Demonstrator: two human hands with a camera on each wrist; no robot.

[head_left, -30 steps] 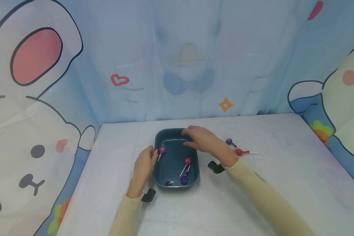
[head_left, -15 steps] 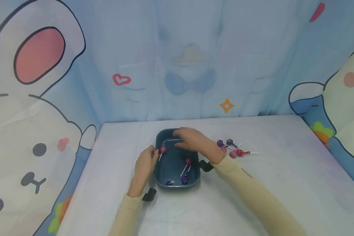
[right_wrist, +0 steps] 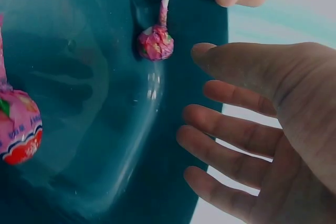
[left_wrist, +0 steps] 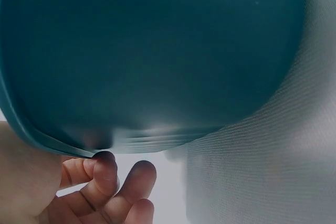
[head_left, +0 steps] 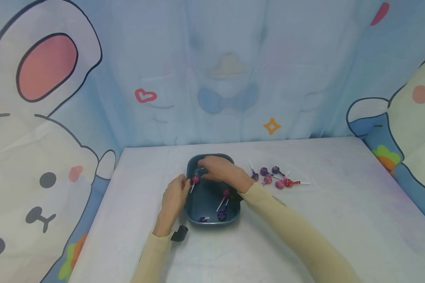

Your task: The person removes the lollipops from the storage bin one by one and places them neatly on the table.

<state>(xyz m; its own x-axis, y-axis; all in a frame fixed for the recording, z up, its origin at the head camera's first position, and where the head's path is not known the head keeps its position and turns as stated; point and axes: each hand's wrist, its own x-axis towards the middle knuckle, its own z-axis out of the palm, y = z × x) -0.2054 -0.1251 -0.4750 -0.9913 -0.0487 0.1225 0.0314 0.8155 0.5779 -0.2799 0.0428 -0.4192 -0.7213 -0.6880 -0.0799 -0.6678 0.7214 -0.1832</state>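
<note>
A dark teal plastic tray (head_left: 212, 204) stands on the table with several wrapped lollipops in it. My left hand (head_left: 173, 198) pinches the tray's left rim; in the left wrist view its fingers (left_wrist: 139, 177) curl just below the edge. Over the tray's far part reaches my right hand (head_left: 223, 171), fingers spread and relaxed with nothing between them. Close to its thumb, a pink lollipop (right_wrist: 156, 43) leans by the left wall, stick toward the near side. Another pink lollipop (head_left: 226, 193) and a purple one (head_left: 222, 215) lie near the right wall, and a purple one (head_left: 203, 219) sits at the near-left corner.
Right of the tray, several lollipops lie loose on the white table (head_left: 340, 204), among them a red one (head_left: 288, 182), a pink one (head_left: 279, 184) and a purple one (head_left: 276, 169). A blue cartoon curtain (head_left: 226, 110) hangs behind the table.
My right hand has moved left across the tray toward the pink lollipop by the left wall, uncovering more loose lollipops at the right. The left hand stays at the rim.
</note>
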